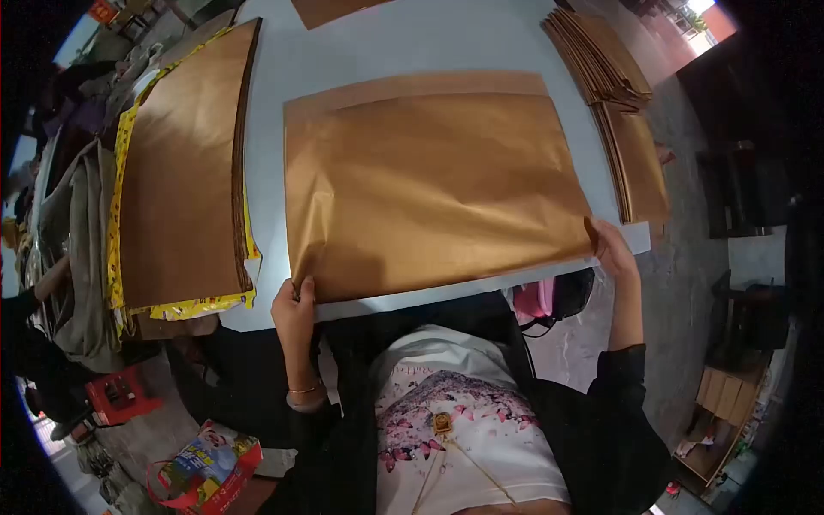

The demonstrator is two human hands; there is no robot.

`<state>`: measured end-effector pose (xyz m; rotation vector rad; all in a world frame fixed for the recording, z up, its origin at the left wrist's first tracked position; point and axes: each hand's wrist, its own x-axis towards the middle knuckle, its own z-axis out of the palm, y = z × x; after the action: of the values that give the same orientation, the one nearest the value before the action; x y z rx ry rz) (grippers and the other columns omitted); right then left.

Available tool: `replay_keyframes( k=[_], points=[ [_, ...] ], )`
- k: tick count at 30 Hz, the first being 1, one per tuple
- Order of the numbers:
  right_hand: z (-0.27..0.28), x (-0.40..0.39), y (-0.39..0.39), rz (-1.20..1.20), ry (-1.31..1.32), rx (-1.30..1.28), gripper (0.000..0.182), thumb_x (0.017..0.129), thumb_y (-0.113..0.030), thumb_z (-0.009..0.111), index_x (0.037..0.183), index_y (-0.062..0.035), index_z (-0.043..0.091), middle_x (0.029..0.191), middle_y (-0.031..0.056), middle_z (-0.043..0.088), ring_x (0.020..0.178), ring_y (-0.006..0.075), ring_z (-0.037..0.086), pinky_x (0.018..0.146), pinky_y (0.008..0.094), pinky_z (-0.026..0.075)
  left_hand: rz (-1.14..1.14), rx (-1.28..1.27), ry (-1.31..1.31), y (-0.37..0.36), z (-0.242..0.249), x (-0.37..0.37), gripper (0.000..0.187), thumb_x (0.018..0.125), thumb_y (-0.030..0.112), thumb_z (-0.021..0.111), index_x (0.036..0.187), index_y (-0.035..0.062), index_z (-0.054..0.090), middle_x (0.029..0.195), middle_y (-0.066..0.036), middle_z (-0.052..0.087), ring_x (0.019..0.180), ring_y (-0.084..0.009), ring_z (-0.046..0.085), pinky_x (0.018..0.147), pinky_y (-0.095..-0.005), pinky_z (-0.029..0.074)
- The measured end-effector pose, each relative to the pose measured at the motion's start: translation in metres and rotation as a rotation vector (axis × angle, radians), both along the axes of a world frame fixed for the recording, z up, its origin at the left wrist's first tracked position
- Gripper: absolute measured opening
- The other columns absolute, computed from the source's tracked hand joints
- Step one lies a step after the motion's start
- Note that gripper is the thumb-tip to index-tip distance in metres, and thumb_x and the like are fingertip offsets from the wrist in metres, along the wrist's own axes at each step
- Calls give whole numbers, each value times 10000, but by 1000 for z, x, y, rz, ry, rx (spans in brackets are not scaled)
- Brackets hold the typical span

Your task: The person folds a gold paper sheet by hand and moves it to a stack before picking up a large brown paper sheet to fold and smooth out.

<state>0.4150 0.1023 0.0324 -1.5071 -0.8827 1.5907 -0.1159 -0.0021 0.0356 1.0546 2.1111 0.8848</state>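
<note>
A large sheet of brown paper (438, 180) lies across the pale table (266, 215) in front of me, with a paler strip along its far edge and creases at its left side. At its near left corner, my left hand (294, 311) is closed, the thumb and fingers pinching the paper. My right hand (611, 247) grips the near right corner, its fingers partly hidden at the paper's edge. Between the hands, the sheet's near edge runs close to the table's front edge.
A thick stack of brown paper (184, 172) on yellow wrapping (206, 306) lies at left. Folded brown paper piles (601, 60) line the table's right side. Another brown piece (335, 9) shows at the far edge. A red gift box (210, 468) is on the floor.
</note>
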Motion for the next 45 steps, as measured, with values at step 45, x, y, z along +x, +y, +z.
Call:
replay_keyframes(
  k=[45],
  points=[
    [-8, -43, 27, -116, -939, 231, 414, 880, -388, 579, 887, 21, 637, 736, 194, 638, 693, 310, 631, 635, 373, 470, 39, 51, 234, 12, -11, 4, 307, 902, 293, 601, 886, -13, 602, 683, -113, 584, 601, -188, 526, 591, -331, 443]
  ],
)
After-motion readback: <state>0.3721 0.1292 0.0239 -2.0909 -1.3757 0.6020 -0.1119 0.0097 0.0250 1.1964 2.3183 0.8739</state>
